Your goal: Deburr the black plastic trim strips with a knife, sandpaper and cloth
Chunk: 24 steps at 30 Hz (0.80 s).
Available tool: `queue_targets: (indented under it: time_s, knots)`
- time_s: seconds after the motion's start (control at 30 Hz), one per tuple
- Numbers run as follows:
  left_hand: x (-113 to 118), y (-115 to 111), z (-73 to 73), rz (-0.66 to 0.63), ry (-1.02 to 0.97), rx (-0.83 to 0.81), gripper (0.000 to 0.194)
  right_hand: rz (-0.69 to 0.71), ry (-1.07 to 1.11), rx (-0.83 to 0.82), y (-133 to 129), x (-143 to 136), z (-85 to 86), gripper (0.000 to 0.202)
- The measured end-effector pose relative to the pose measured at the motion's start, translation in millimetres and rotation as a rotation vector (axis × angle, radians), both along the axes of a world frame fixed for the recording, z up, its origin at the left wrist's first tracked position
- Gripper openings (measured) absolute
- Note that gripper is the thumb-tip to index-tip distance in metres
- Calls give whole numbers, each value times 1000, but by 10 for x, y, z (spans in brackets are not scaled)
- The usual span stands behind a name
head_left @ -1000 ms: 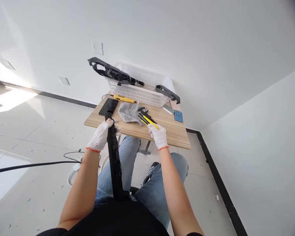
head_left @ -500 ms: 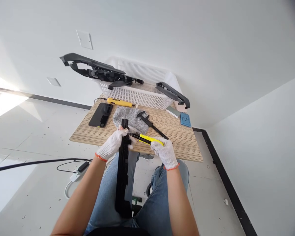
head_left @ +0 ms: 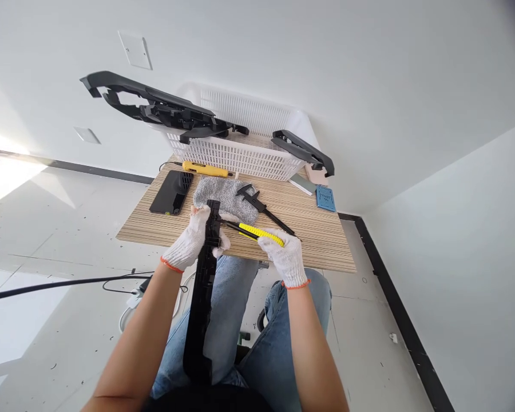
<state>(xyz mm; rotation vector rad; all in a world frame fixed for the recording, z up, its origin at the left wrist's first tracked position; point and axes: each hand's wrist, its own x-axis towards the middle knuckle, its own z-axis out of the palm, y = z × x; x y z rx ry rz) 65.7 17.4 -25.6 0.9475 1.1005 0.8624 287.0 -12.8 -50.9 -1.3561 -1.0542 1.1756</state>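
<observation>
While the left hand (head_left: 192, 237), in a white glove, has its grip wrapped around the upper part of a long black plastic bar (head_left: 202, 280), the right hand (head_left: 285, 254), gloved too, has its grip clasped about a yellow-and-black knife (head_left: 260, 233), whose dark end points leftward at the bar near the left fingers. Whether that tip touches the bar or stops just beside it cannot be told. The bar slopes down from above the near edge of the bench (head_left: 321, 247) across the left thigh (head_left: 228, 312), its lower end by the lap. For good work here, I would keep the bar braced against the leg, since a long piece held only near the top could swing under pressure. The left fingers would be safer lower down, out of the blade's line, and small, light strokes at a shallow angle should spare the plastic. The elbows could stay close for control. A black caliper (head_left: 256, 202), partly on a grey cloth (head_left: 221, 193), lies just beyond the knife, so the right hand should avoid sweeping forward.
</observation>
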Motion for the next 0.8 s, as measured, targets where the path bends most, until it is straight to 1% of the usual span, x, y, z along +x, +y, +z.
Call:
queue_targets:
  time_s: [0.07, 0.17, 0.27, 0.37, 0.5, 0.67, 0.8]
  knots:
    - [-10, -24, 3, -20, 8, 20, 80, -89, 78, -1, 0, -30, 18, 47]
    - [-22, -85, 25, -43, 42, 63, 76, -224, 218, -5, 9, -71, 89, 48]
    - [-26, -133, 80, -44, 83, 100, 74, -276, 279, -38, 32, -84, 160, 49]
    - [-27, -124, 143, -57, 107, 80, 72, -252, 286, -125, 70, -67, 173, 51]
    - [-53, -24, 177, -70, 125, 14, 69, -175, 283, -221, 124, -26, 132, 53]
    - [-138, 101, 158, 51, 37, 22, 68, -123, 238, -283, 142, -18, 174, 54]
    - [-176, 100, 154, 101, 14, 16, 68, -142, 203, -256, 167, -39, 196, 54]
